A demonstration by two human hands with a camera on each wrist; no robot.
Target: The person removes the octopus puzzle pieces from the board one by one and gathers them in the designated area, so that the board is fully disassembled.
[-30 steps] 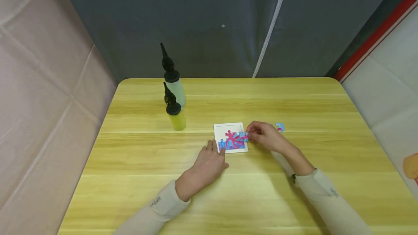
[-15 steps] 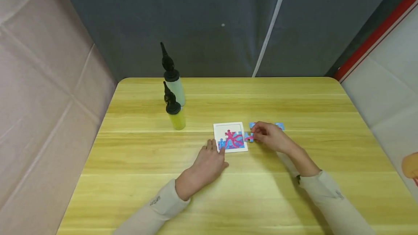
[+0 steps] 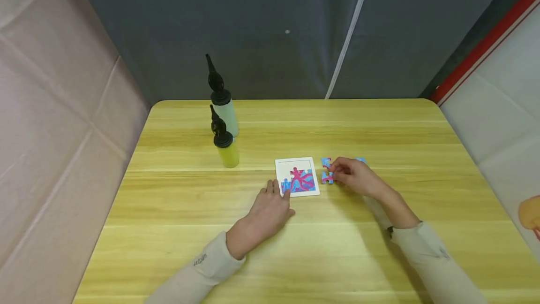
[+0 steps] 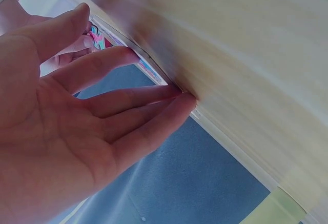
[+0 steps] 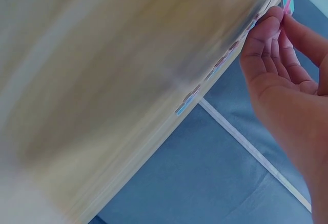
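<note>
A white puzzle tray (image 3: pixel 295 162) lies mid-table, its lower part filled with pieces that form a pink octopus on blue. My left hand (image 3: pixel 269 210) rests at its lower left corner; in the left wrist view the extended fingertips (image 4: pixel 185 101) touch the tray edge. Just right of the tray, my right hand (image 3: pixel 358 177) pinches a blue and pink puzzle piece (image 3: pixel 326 178) between thumb and forefinger. That piece (image 5: pixel 288 2) stands tilted up from the table in the right wrist view. Another puzzle piece (image 3: pixel 326 163) lies right behind it, partly covered by the fingers.
One more loose piece (image 3: pixel 360 159) shows beyond the right hand. Several pieces (image 5: pixel 188 100) lie in a line in the right wrist view. Two black-topped pump bottles stand back left, one yellow (image 3: pixel 229 156) and one pale green (image 3: pixel 228 118). A grey curtain (image 3: pixel 253 22) hangs behind the table.
My right hand has drawn back rightward from the tray's right edge, bringing the pinched puzzle piece along. A loose piece behind it has come into view. The left hand has stayed put.
</note>
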